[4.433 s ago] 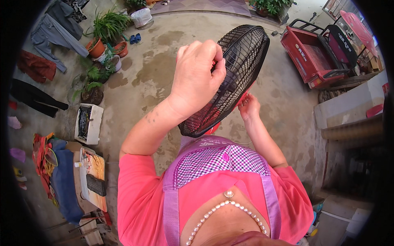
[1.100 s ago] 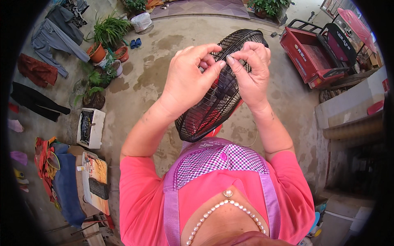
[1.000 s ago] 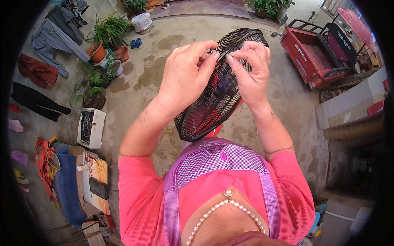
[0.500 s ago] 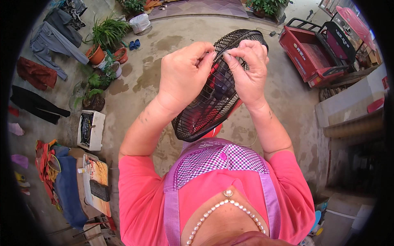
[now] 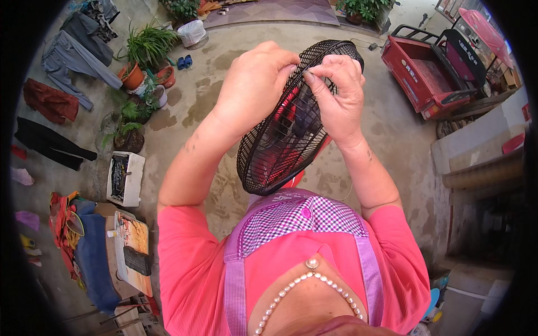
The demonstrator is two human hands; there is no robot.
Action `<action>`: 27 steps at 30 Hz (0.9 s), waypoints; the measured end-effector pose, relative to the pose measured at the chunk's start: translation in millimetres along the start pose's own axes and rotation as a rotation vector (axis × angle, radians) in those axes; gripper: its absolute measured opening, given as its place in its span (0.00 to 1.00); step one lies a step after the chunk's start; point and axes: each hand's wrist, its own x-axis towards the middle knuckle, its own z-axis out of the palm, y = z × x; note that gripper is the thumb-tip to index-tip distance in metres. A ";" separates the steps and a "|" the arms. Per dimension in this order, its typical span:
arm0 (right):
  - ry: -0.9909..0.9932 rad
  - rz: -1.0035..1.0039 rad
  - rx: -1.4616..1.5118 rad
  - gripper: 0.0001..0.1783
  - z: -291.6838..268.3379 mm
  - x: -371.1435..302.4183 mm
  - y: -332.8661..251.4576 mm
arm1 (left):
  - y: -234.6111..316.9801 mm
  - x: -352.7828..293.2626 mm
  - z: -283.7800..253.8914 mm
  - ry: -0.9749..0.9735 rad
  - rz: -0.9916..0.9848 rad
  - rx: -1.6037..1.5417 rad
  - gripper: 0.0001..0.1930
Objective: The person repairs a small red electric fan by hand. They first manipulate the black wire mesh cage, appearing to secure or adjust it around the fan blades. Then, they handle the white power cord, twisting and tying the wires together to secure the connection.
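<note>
An electric fan stands in front of my chest, with a round black wire guard (image 5: 274,159) seen at a slant. Red and dark parts show through its bars, and a bit of red stand appears below. My left hand (image 5: 252,81) is at the upper left of the guard's rim, thumb and forefinger pinched together. Across a small gap, my right hand (image 5: 341,98) has its thumb and forefinger pressed together at the top of the guard. Whatever sits between either hand's fingertips is too small or hidden to make out.
Potted plants (image 5: 148,45) and a white foam box (image 5: 132,178) line the left side, near hanging clothes (image 5: 81,59). A low table with a picture top (image 5: 141,235) stands at lower left. A red cargo tricycle (image 5: 409,75) is parked at upper right.
My left hand has moved slightly up and left, its wrist turning, and its fingertips sit higher. The fan guard has shifted and turned a little. My right hand stays almost in place.
</note>
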 end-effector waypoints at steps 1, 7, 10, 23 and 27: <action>0.000 -0.001 -0.001 0.08 -0.3 0.2 0.6 | 0.3 1.7 0.5 -0.016 0.000 0.009 0.08; 0.004 0.005 0.017 0.07 -3.8 2.8 8.8 | 7.0 4.4 2.1 -0.043 -0.040 -0.027 0.06; -0.054 -0.040 0.030 0.07 -12.9 9.8 12.9 | 4.7 5.6 -0.1 0.016 0.071 0.060 0.05; -0.264 -0.369 0.043 0.07 -20.7 49.3 28.5 | -4.8 13.7 7.9 0.008 -0.022 -0.181 0.06; -0.309 -0.383 0.069 0.07 -17.2 54.8 31.1 | -8.5 11.0 14.1 0.022 -0.170 -0.346 0.06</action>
